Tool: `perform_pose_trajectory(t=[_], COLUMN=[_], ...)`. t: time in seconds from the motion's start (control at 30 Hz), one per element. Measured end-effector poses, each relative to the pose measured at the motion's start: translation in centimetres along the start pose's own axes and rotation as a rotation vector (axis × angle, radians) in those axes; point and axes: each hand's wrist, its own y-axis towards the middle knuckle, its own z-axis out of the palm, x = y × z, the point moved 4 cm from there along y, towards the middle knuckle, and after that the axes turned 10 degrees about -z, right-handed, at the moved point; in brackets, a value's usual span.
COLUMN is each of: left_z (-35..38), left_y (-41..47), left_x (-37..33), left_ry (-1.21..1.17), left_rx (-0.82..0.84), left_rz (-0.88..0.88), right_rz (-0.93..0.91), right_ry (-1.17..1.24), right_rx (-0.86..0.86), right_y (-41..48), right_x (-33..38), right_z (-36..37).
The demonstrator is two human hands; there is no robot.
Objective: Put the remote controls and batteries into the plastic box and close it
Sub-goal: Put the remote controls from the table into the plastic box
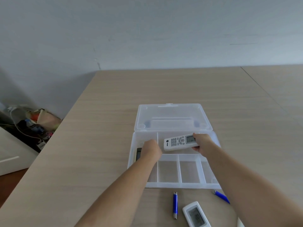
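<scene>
soft even daylight, faint shadows, mild blur, wide-angle bending at edges

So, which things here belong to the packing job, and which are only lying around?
Job: plastic box, white remote in right hand, left hand, second remote, blue batteries.
Lying about: bags and cables on the floor.

We see a pale wood-grain tabletop (213, 89) carrying an open clear plastic box (173, 185). Nearer us lie two blue batteries (175, 204) (220, 196) and a white remote (196, 214), beside each other but apart.
</scene>
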Motion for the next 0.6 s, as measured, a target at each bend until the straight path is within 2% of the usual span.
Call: perform_pose_trajectory(t=[0.07,0.2,0.3,0.4,0.6], left_z=[-0.1,0.0,0.0,0.1,-0.2], left_y=[0.0,0.2,0.2,0.2,-0.6], left_x=[-0.1,-0.2,-0.2,-0.1,0.2], left_ry=[0.009,0.02,0.019,0.025,0.0], left_rx=[-0.001,-0.015,-0.016,-0.025,-0.027], left_rz=[-0.002,-0.013,-0.017,-0.011,0.023], right_rz=[-0.014,-0.15,-0.172,-0.209,-0.298], right_ry=[-0.152,-0.775,-1.01,-1.088,-1.035], right_rx=[0.013,0.122,0.132,0.107,0.127], right_y=[0.4,-0.3,-0.6,-0.6,-2.1], right_x=[-0.2,0.0,-0.4,-0.3,1.0], right_z=[0.7,2.3,3.0,3.0,1.8])
